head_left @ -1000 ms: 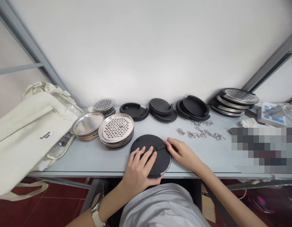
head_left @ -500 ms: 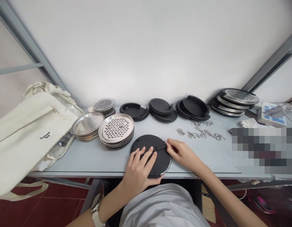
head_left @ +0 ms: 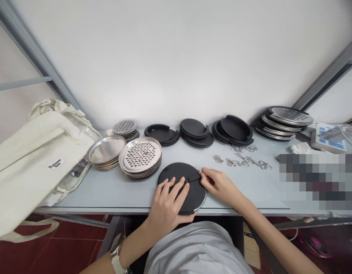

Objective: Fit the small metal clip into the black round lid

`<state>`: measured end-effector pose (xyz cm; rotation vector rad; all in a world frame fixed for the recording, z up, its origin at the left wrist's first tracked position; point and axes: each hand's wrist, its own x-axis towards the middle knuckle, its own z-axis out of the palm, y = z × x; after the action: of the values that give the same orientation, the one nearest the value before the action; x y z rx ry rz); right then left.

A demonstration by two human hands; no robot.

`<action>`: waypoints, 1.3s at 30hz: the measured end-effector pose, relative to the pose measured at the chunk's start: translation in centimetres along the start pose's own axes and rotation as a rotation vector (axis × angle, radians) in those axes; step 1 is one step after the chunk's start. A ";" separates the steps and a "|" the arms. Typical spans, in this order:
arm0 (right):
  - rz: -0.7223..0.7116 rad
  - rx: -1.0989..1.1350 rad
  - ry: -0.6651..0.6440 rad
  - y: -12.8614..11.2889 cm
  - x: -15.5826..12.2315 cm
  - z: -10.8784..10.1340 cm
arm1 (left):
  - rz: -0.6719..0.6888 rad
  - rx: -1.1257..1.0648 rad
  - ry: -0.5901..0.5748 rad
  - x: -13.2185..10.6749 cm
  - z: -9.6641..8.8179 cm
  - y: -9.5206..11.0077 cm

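**benchwatcher:** ok so the black disc [head_left: 176,170] is lying flat at the near edge of the table [head_left: 113,190], right in front of the person. A thin silver rim peeks out along its lower right edge.

**tinlid_99:** what are the hands doing?

**benchwatcher:** The left hand [head_left: 167,205] is laid flat on top of it, fingers spread, pressing on the near half. There's a wristwatch [head_left: 115,248] on that arm. The right hand [head_left: 218,186] comes in from the side with thumb and fingertip pinched together right at the disc's right rim, next to a little notch in the black. Can't tell if there's something tiny between the fingertips, it's too small from here.

**tinlid_99:** what's around it?

**benchwatcher:** Just left of the disc there's a stack of perforated metal plates [head_left: 140,156], and beside that a stack of plain metal plates [head_left: 105,151]. A scatter of wire clips [head_left: 241,160] sits to the right, near the pinching hand but not touching it. Along the wall there are three piles of black covers [head_left: 195,131] and a small stack of grater discs [head_left: 125,128], and far right is a pile of black-and-metal discs [head_left: 282,120]. A cream cloth bag [head_left: 30,152] slumps over the table's left end.
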<state>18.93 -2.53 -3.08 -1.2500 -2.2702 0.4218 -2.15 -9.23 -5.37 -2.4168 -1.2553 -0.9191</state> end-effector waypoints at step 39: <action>-0.002 0.017 -0.031 0.1 0.0 0.1 | 0.006 0.012 0.000 -0.1 0.1 -0.1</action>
<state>18.93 -2.53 -3.25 -1.2405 -2.2889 0.4617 -2.26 -9.14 -5.50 -2.4107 -1.2489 -0.9072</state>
